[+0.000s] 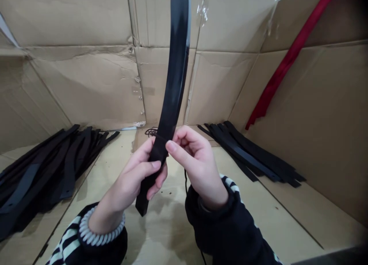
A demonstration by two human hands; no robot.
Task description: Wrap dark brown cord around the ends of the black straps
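Observation:
A long, slightly curved black strip (172, 92) stands nearly upright in front of me, its lower end tilted to the left. My left hand (135, 177) is closed round its lower part, thumb on the near face and fingers behind. At the strip's right edge, my right hand (197, 154) is closed in a pinch, thumb tip beside the strip. A thin black cord (185, 180) hangs below the right hand, and a fine line crosses the strip near that thumb. What lies inside the right fingers is mostly hidden. Behind the strip lies a small tangle of black cord (151, 132).
Many black strips lie in a pile (66, 157) on the left and a smaller pile (247, 154) on the right. Cardboard walls (94, 85) enclose the pale work surface (115, 219). A red strip (287, 64) hangs along the right wall.

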